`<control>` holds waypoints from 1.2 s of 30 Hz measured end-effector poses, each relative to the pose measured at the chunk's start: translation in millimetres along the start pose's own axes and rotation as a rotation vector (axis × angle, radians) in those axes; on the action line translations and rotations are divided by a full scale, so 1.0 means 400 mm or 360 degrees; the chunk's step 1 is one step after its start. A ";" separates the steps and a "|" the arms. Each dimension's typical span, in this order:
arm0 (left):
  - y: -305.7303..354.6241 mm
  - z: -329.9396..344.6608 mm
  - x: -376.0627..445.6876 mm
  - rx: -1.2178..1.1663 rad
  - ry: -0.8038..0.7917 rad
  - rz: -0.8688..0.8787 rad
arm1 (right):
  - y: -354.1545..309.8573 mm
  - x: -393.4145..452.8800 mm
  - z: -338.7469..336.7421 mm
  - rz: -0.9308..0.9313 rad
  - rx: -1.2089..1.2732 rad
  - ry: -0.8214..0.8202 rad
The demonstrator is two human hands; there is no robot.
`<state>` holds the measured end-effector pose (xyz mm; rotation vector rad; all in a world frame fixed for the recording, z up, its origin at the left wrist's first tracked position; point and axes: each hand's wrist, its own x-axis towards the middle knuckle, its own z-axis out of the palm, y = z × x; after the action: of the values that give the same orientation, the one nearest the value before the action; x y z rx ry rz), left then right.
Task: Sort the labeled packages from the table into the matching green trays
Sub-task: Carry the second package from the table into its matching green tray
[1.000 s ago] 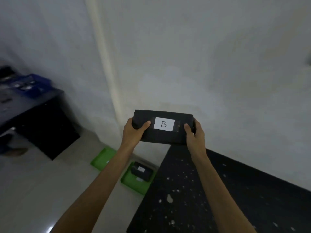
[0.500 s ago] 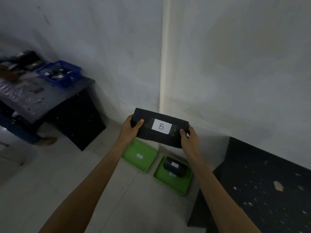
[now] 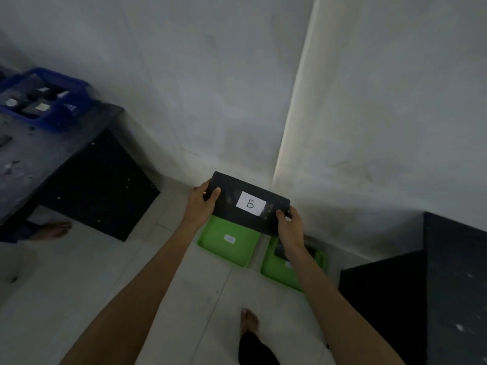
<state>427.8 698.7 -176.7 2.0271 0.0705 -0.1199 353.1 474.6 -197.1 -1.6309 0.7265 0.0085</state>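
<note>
**Package "B" held above the floor trays**

Both hands grip one black package (image 3: pixel 247 205) by its short ends. The left hand (image 3: pixel 201 204) wraps the left end, thumb on top and fingers curled underneath; the right hand (image 3: pixel 288 225) clamps the right end the same way. A white label (image 3: pixel 250 203) on the package's top face carries a handwritten "B". The package is in the air, tilted with its right end lower, in front of the corner where two pale walls meet.

Below it on the tiled floor lie two green trays side by side, close to the wall. The left green tray (image 3: pixel 229 246) holds only a small white tag whose writing is too small to read. The right green tray (image 3: pixel 279 272) already contains a dark package (image 3: pixel 280 251), partly hidden by the right forearm. The held package hangs mostly over the left tray's far edge.

A dark table (image 3: pixel 448 285) stands at the right. At the left, another table (image 3: pixel 39 154) bears a blue bin (image 3: pixel 63 111) of small items. A bare foot (image 3: pixel 249 321) shows on the floor.
</note>
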 end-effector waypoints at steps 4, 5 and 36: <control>-0.171 0.009 0.128 -0.0061 -0.0038 -0.0244 | 0.070 0.102 0.141 0.0121 -0.0115 -0.0001; -0.214 0.016 0.152 -0.0079 -0.0054 -0.0347 | 0.089 0.126 0.173 0.0150 -0.0128 0.0021; -1.599 0.560 0.690 0.0265 -0.0612 -0.0638 | 1.244 0.915 0.728 0.0521 -0.0398 0.0122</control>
<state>624.1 780.7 -876.9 2.0966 0.2293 -0.7864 533.1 565.8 -849.7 -1.7374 1.0800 0.2831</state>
